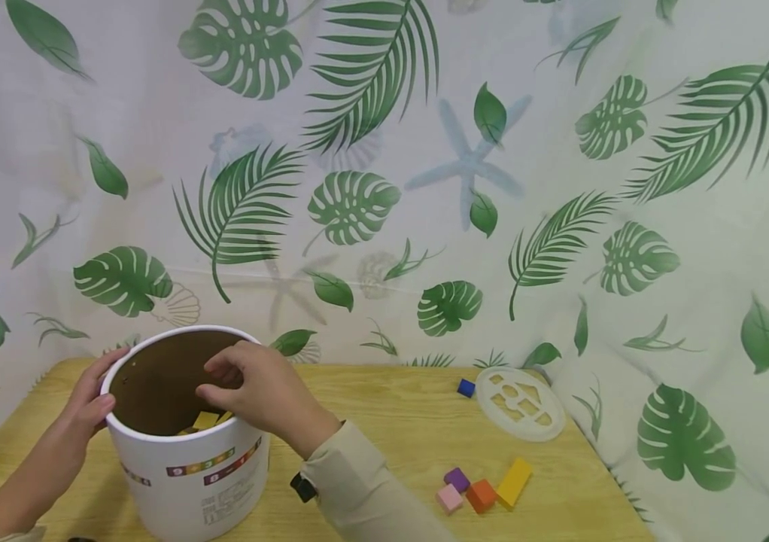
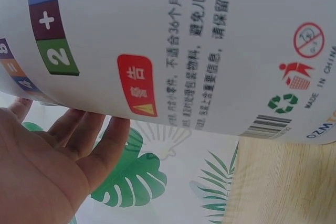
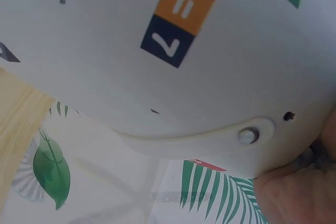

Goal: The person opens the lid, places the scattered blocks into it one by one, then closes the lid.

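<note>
A white cylindrical bucket (image 1: 188, 482) with printed sums stands at the front left of the wooden table. My left hand (image 1: 80, 410) holds its left side at the rim; in the left wrist view the fingers (image 2: 107, 148) lie against the outer wall. My right hand (image 1: 265, 388) reaches over the right rim, with bent fingers and thumb apart above the opening. Nothing shows between them. Several yellow blocks (image 1: 206, 420) lie inside at the bottom; the near wall hides part of them. In the right wrist view, the bucket's handle (image 3: 194, 142) hangs along the wall.
To the right on the table (image 1: 371, 421) lie a purple block (image 1: 457, 479), a pink block (image 1: 449, 498), an orange block (image 1: 481, 496) and a long yellow block (image 1: 515, 483). Farther back are a blue block (image 1: 466, 388) and a white lid (image 1: 539, 429) with cut-out shapes. A leaf-print curtain (image 1: 384, 226) hangs behind.
</note>
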A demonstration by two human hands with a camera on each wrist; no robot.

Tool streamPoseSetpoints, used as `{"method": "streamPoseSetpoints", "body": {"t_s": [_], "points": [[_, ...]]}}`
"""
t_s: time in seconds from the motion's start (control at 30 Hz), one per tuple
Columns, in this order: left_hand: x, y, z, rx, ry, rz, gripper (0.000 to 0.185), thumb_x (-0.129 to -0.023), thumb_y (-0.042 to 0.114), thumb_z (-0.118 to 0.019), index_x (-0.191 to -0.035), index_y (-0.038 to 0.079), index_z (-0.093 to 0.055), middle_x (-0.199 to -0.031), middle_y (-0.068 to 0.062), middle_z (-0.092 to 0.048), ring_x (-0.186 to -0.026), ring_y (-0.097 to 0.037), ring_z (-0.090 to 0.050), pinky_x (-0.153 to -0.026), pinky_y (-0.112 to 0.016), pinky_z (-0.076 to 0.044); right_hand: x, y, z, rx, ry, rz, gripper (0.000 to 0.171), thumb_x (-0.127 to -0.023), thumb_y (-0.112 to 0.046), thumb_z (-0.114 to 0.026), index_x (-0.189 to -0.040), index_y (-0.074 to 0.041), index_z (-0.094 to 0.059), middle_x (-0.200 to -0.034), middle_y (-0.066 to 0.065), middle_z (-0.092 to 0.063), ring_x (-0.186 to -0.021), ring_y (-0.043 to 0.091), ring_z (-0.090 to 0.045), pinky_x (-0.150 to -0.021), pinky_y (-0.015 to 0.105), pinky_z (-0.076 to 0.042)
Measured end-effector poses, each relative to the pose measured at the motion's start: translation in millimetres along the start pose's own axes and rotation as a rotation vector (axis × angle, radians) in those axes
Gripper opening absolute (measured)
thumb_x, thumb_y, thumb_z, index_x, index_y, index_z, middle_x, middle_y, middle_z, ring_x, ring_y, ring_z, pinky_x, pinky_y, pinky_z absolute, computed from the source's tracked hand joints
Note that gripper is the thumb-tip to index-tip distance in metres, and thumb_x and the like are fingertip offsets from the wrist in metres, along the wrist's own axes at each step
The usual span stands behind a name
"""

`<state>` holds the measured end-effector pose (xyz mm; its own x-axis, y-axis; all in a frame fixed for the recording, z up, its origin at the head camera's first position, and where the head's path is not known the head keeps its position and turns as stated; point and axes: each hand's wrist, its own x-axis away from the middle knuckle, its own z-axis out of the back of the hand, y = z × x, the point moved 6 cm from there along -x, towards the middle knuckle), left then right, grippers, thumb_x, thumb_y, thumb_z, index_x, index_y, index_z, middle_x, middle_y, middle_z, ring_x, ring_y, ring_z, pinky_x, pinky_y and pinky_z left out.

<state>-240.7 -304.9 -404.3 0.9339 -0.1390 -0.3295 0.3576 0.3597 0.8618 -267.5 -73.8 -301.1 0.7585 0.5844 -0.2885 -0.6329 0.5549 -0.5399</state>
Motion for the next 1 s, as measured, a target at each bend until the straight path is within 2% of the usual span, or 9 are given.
{"method": "streamPoseSetpoints", "body": {"t_s": [0.33, 0.53, 0.73, 0.83, 1.0], "points": [[-0.4, 0.4, -0.5, 0.026, -0.013, 0.053, 0.056, -0.110, 0.040, -0.020, -0.165, 0.033, -0.011, -0.161, -0.004, -0.017, -0.131, 0.001, -0.028, -0.092, -0.042, -0.035, 1.2, 1.1, -1.0, -0.028, 0.013, 0.016, 0.023, -0.093, -0.024, -0.079, -0.111, -0.010, -0.076, -0.100, -0.005, -0.072, -0.086, -0.003, -0.062, -0.077, 0.009, -0.047], [-0.6, 1.8, -0.3, 0.013, -0.013, 0.051, 0.057, -0.110, 0.040, -0.019, -0.165, 0.033, -0.011, -0.162, -0.012, -0.016, -0.131, 0.002, -0.028, -0.092, -0.042, -0.035, 1.8, 1.8, -0.4, -0.049, 0.027, 0.018, 0.023, -0.093, -0.023, -0.079, -0.111, -0.010, -0.076, -0.102, -0.002, -0.072, -0.086, -0.004, -0.060, -0.078, 0.009, -0.047], [-1.1, 1.9, -0.6, -0.008, -0.004, 0.024, 0.056, -0.110, 0.037, -0.019, -0.165, 0.032, -0.012, -0.160, 0.000, -0.019, -0.129, 0.002, -0.031, -0.089, -0.034, -0.037, 3.4, 4.5, -0.5, -0.086, 0.058, 0.027, 0.021, -0.093, -0.022, -0.079, -0.111, -0.011, -0.076, -0.100, -0.008, -0.069, -0.088, -0.001, -0.063, -0.079, 0.012, -0.050], [-1.4, 1.6, -0.4, 0.000, -0.006, 0.022, 0.056, -0.110, 0.038, -0.019, -0.165, 0.032, -0.012, -0.159, 0.006, -0.020, -0.130, 0.002, -0.031, -0.089, -0.034, -0.036, 4.2, 6.1, -1.1, -0.111, 0.075, 0.039, 0.021, -0.094, -0.021, -0.078, -0.112, -0.011, -0.075, -0.102, -0.006, -0.071, -0.089, 0.001, -0.064, -0.080, 0.013, -0.051], [-0.8, 0.2, 0.1, 0.000, -0.007, 0.039, 0.056, -0.109, 0.040, -0.019, -0.165, 0.033, -0.012, -0.160, 0.004, -0.019, -0.130, 0.001, -0.030, -0.090, -0.037, -0.036, 5.1, 8.1, -2.0, -0.136, 0.093, 0.061, 0.021, -0.095, -0.021, -0.077, -0.113, -0.011, -0.075, -0.105, -0.002, -0.072, -0.090, -0.001, -0.064, -0.081, 0.013, -0.051]]}}
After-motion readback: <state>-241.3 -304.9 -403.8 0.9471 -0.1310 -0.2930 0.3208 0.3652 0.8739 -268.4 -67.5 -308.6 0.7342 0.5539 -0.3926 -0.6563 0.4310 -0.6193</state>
